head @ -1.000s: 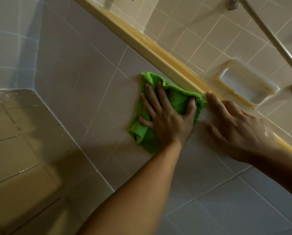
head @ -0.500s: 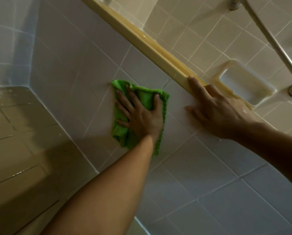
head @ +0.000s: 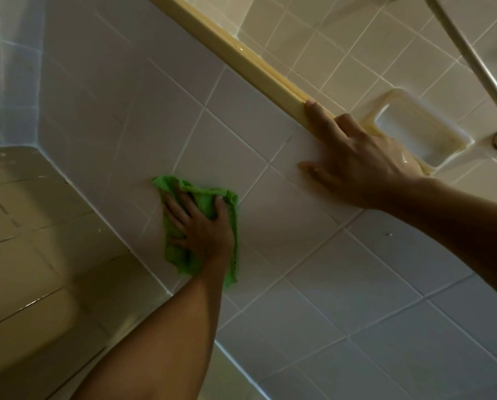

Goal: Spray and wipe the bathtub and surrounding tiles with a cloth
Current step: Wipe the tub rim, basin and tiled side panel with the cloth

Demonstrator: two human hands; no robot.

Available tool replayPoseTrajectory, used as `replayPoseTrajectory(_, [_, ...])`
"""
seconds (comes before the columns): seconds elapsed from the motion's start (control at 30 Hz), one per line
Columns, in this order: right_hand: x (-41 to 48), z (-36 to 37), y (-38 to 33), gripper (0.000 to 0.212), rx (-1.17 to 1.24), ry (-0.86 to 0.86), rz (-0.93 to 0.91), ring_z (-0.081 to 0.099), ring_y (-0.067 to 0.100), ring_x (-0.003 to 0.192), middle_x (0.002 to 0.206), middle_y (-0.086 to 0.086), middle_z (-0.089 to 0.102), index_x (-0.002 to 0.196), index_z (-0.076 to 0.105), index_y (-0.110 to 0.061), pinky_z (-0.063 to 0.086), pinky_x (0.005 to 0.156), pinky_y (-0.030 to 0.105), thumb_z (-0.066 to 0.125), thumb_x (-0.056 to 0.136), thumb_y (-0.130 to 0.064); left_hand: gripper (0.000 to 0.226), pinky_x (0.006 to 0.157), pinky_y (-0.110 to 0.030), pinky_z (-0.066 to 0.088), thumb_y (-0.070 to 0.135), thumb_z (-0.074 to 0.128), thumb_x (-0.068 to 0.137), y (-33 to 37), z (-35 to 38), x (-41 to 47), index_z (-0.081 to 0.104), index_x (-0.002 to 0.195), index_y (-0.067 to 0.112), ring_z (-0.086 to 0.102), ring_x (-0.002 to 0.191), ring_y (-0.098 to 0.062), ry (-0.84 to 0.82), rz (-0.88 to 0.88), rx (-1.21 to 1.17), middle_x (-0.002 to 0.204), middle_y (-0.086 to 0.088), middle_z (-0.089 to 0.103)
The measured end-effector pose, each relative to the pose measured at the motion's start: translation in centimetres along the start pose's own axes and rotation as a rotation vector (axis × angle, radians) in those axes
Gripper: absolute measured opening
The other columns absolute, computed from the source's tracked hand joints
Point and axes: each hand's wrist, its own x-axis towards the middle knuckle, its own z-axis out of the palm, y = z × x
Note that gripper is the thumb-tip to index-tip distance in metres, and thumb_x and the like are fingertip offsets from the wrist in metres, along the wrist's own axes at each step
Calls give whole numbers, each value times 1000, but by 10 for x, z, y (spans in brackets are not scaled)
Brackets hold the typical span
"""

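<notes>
Was mid-wipe tbh: left hand, fingers flat, pressed the green cloth on the white wall tiles, right hand braced open on the yellow trim, next prob needed another firm pass.

My left hand covers the middle of the green cloth. My right hand hides some yellow trim and a soap dish corner. Grab bar cut off top and right.
</notes>
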Motion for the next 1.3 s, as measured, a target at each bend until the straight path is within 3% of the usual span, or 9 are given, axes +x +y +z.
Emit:
replayPoseTrajectory(0.2, [3, 0, -5, 88, -38, 15, 22, 60, 40, 86, 136, 9, 44, 157, -13, -40, 48, 57, 39, 32, 91, -76, 104, 117, -57, 23, 74, 9, 79, -68, -2, -5, 18, 162, 13, 21, 154, -31, -32, -135, 49, 171, -8, 9])
replayPoseTrajectory(0.4, [1, 2, -6, 88, -84, 41, 9, 62, 40, 86, 137, 10, 44, 159, -12, -37, 43, 55, 35, 31, 93, -76, 103, 121, -47, 9, 71, 8, 81, -112, 1, -23, 13, 162, 7, 16, 154, -36, -116, -234, 73, 170, -18, 7])
replayPoseTrajectory(0.5, [1, 2, -7, 88, -93, 37, 8, 63, 38, 86, 138, 9, 44, 159, -13, -36, 42, 54, 35, 31, 93, -76, 108, 120, -49, 8, 72, 4, 75, -99, 3, -35, 12, 163, 8, 13, 154, -37, -140, -221, 64, 170, -18, 4])
replayPoseTrajectory(0.6, [2, 1, -9, 89, -97, 31, 4, 63, 36, 88, 138, 8, 43, 159, -13, -35, 44, 53, 35, 31, 93, -76, 106, 117, -60, 15, 71, 7, 74, -83, 7, -52, 7, 163, 14, 8, 156, -35, -194, -208, 52, 171, -12, -3])
replayPoseTrajectory(0.73, [5, -2, -12, 90, -84, 23, 12, 64, 38, 90, 138, 8, 43, 159, -14, -36, 53, 55, 40, 31, 92, -76, 94, 113, -67, 20, 67, 16, 81, -50, 9, -70, 4, 159, 17, 14, 154, -42, -260, -102, 101, 170, -17, 1])
replayPoseTrajectory(0.9, [11, -5, -17, 88, -67, 25, 14, 64, 38, 90, 138, 7, 44, 159, -13, -36, 56, 56, 43, 29, 92, -74, 96, 110, -73, 24, 70, 26, 85, -11, 8, -61, 6, 164, 19, 9, 156, -39, -185, 89, 159, 171, -13, -4])
replayPoseTrajectory(1.03, [14, -7, -21, 85, -72, 43, 24, 64, 37, 86, 136, 7, 46, 160, -10, -35, 52, 53, 39, 28, 93, -72, 96, 113, -74, 16, 75, 25, 85, 23, 2, -45, -7, 163, 29, -4, 157, -34, -140, 208, 145, 170, -6, -17])
replayPoseTrajectory(1.17, [15, -7, -23, 85, -89, 48, 33, 65, 39, 88, 135, 7, 47, 161, -6, -34, 49, 51, 36, 31, 93, -70, 97, 113, -75, 14, 75, 34, 85, 66, -9, -20, 1, 164, 29, -3, 157, -35, -63, 316, 99, 171, -7, -12])
replayPoseTrajectory(1.3, [16, -10, -24, 86, -71, 29, 36, 65, 38, 88, 134, 7, 47, 161, -6, -33, 53, 51, 40, 32, 93, -69, 99, 112, -78, 12, 83, 29, 85, 107, -17, 5, 1, 164, 31, -6, 157, -36, -25, 382, 65, 171, -7, -11])
